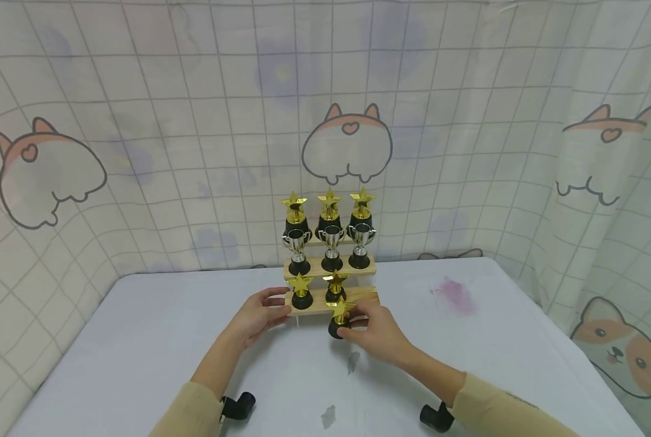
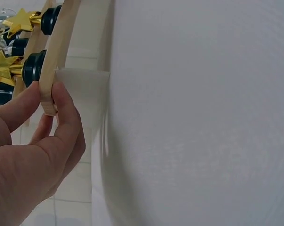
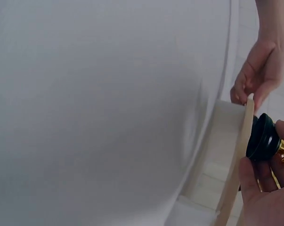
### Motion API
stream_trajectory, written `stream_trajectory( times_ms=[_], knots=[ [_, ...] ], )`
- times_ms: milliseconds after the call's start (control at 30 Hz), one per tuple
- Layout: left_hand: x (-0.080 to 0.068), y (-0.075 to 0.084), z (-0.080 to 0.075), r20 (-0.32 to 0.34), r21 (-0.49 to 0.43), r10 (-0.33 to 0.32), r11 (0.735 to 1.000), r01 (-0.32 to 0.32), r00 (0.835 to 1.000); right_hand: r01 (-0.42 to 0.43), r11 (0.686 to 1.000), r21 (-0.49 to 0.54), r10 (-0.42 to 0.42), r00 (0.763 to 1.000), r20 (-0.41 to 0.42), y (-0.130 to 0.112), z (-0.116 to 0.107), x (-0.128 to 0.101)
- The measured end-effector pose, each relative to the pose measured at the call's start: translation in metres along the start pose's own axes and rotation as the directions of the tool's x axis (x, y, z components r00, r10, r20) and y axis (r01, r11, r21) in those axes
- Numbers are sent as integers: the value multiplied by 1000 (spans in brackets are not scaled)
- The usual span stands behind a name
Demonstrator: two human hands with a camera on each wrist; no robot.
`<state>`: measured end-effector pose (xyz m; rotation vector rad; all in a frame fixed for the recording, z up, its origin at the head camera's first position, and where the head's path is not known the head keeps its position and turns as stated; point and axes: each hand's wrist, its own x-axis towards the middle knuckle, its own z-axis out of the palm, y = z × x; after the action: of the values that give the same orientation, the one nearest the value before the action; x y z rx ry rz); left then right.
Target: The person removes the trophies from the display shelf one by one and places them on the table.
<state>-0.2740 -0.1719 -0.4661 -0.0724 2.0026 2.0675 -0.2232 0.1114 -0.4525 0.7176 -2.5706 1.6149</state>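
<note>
My right hand point(image 1: 377, 332) holds a small gold star trophy point(image 1: 340, 311) by its black base, in front of the lowest shelf point(image 1: 317, 301) of a tiered wooden stand. In the right wrist view, the fingers and thumb are around that black base point(image 3: 262, 141), close to the shelf's edge. With thumb and fingers, my left hand point(image 2: 43, 150) pinches the left end of the same shelf. Two more gold star trophies stand on this shelf, one at the left point(image 1: 301, 292) and one near the middle point(image 1: 335, 288).
Three silver cup trophies point(image 1: 332, 243) line the middle shelf point(image 1: 315, 267). Three gold star trophies point(image 1: 329, 209) stand on the top tier. The stand rests on a white-covered table point(image 1: 183, 328), with a checked cloth point(image 1: 216, 145) hanging behind. A pink stain point(image 1: 455, 296) marks the cover at right.
</note>
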Motion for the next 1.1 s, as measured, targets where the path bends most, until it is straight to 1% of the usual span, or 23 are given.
stream_trajectory(
  times_ms=[167, 300, 433, 533, 700, 800, 1000, 1100],
  knots=[
    [-2, 4, 0, 0, 11, -3, 1000, 3, 1000, -20, 1000, 16, 20, 1000, 16, 1, 10, 2],
    [-2, 6, 1, 5, 13, -4, 1000, 4, 1000, -42, 998, 47, 40, 998, 49, 4, 17, 5],
    [-1, 5, 1, 12, 16, -3, 1000, 3, 1000, -82, 994, 79, 76, 995, 71, 5, 25, 7],
    [-1, 3, 0, 13, 14, -9, 1000, 9, 1000, -106, 991, 81, 99, 991, 86, 4, 30, 8],
    [0, 0, 0, 6, 2, -16, 1000, 16, 1000, -151, 987, 51, 144, 982, 121, 2, 40, 11],
    [0, 0, 0, 7, -2, -15, 1000, 15, 1000, -159, 987, 22, 155, 978, 140, 2, 44, 13],
    [-1, 1, 1, 7, -1, -19, 1000, 19, 1000, -131, 991, -15, 132, 979, 158, 2, 50, 14],
    [-2, 3, 2, 9, 6, -15, 1000, 15, 1000, -110, 992, -59, 118, 980, 158, 3, 53, 15]
  ],
)
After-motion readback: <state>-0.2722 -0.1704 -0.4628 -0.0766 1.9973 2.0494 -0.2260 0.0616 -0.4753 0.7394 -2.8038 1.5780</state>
